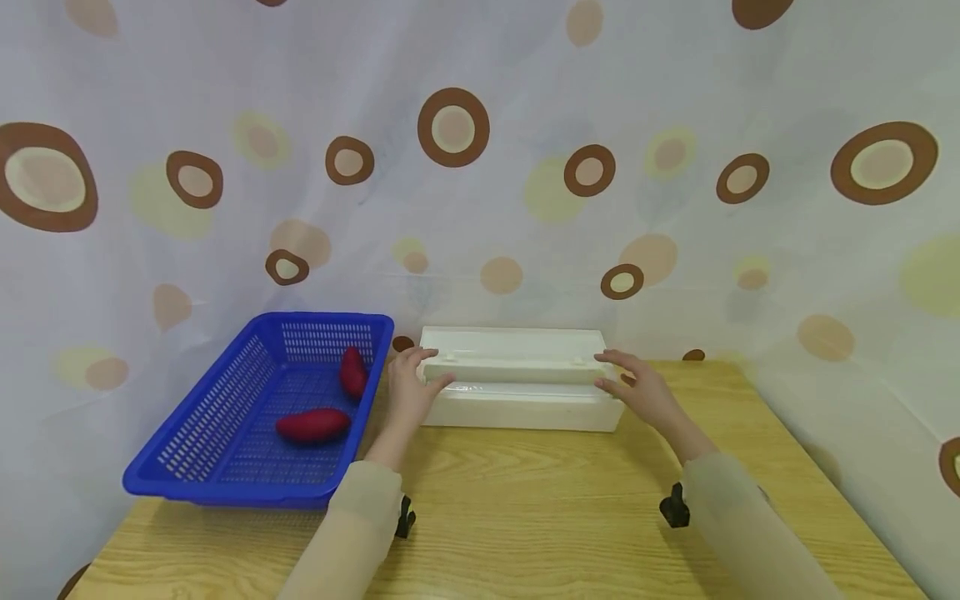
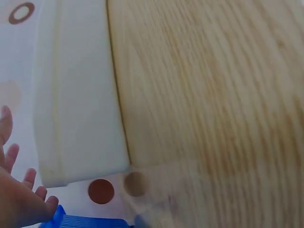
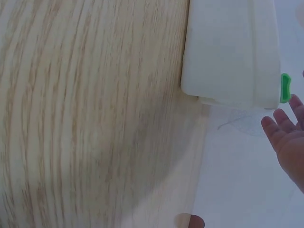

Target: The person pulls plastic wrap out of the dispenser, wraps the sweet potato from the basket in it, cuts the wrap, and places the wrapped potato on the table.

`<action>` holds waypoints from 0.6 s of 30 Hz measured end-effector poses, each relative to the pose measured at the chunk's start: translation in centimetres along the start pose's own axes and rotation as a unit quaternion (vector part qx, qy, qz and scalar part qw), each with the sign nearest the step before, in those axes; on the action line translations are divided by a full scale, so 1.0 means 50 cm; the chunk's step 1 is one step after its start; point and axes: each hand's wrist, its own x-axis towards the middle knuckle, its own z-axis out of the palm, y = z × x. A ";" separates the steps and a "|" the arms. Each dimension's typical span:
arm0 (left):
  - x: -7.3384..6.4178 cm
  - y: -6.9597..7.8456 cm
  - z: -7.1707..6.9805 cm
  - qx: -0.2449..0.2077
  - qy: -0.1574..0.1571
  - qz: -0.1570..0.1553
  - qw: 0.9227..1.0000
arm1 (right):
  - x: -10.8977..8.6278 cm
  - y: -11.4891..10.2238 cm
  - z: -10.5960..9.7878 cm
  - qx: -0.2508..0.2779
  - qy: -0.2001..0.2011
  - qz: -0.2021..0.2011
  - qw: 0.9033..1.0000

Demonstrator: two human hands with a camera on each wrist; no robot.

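Observation:
A long white box (image 1: 517, 410) stands at the back of the wooden table, with its white lid panel (image 1: 517, 343) toward the wall and a pale bar across its top. My left hand (image 1: 408, 387) is at the box's left end, thumb and fingers spread apart. At the opposite end my right hand (image 1: 641, 390) reaches over the corner in a similar pose. The right wrist view shows fingers beside a green clip (image 3: 285, 88) on the box. In the left wrist view the left hand (image 2: 21, 197) has its fingers spread beside the box end (image 2: 85, 142). Contact cannot be made out.
To the left stands a blue perforated basket (image 1: 142, 471) holding two dark red, sweet-potato-like things, one lying crosswise (image 1: 313, 425) and one near the far right corner (image 1: 352, 373). A patterned curtain (image 1: 510, 208) hangs close behind the box. Wooden tabletop (image 1: 525, 517) stretches in front.

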 end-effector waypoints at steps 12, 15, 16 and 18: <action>0.031 -0.027 0.014 0.021 -0.010 -0.048 0.999 | 0.030 0.030 0.005 0.000 -0.006 0.019 1.000; 0.032 -0.027 0.016 0.029 -0.008 -0.058 0.998 | 0.032 0.033 0.006 -0.004 -0.009 0.022 1.000; 0.032 -0.028 0.016 0.035 -0.010 -0.060 0.998 | 0.032 0.034 0.006 -0.005 -0.011 0.022 1.000; 0.033 -0.029 0.016 0.048 -0.014 -0.066 0.997 | 0.034 0.036 0.006 -0.005 -0.013 0.024 1.000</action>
